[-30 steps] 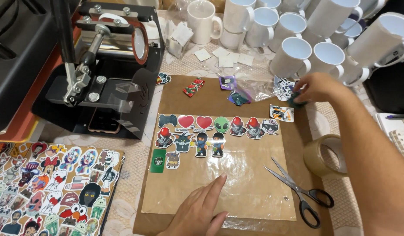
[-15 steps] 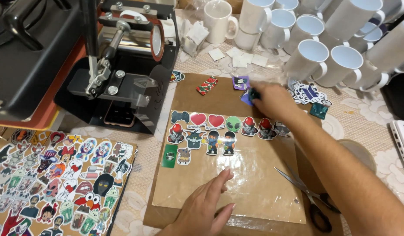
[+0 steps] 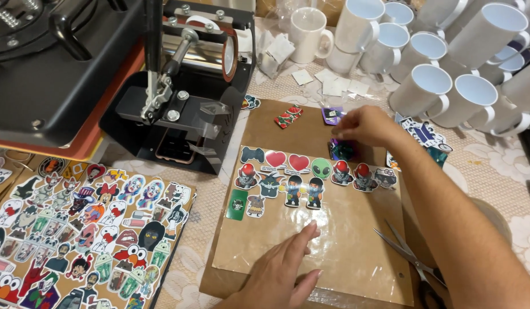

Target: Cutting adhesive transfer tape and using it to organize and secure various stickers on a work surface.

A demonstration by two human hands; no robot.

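A clear plastic sheet [image 3: 339,240] lies on a brown cardboard board [image 3: 265,123]. Rows of cut-out cartoon stickers [image 3: 299,171] sit along the sheet's far edge. My left hand [image 3: 282,269] rests flat on the near part of the sheet, fingers spread and holding nothing. My right hand [image 3: 365,126] reaches across to the far end of the sticker row, fingertips pinched on a small dark teal sticker [image 3: 341,150] just above the row. A purple sticker [image 3: 332,114] and a red sticker [image 3: 289,116] lie loose on the board beyond it.
A black mug heat press [image 3: 190,86] stands at the far left. Several white mugs [image 3: 431,86] crowd the back right. Scissors [image 3: 408,257] lie by my right forearm. A board covered in stickers [image 3: 76,229] sits at the near left. More stickers [image 3: 422,134] lie right of my hand.
My right hand moved left from the loose stickers at the board's right edge to the far end of the row, carrying a sticker. The left hand stayed on the sheet.
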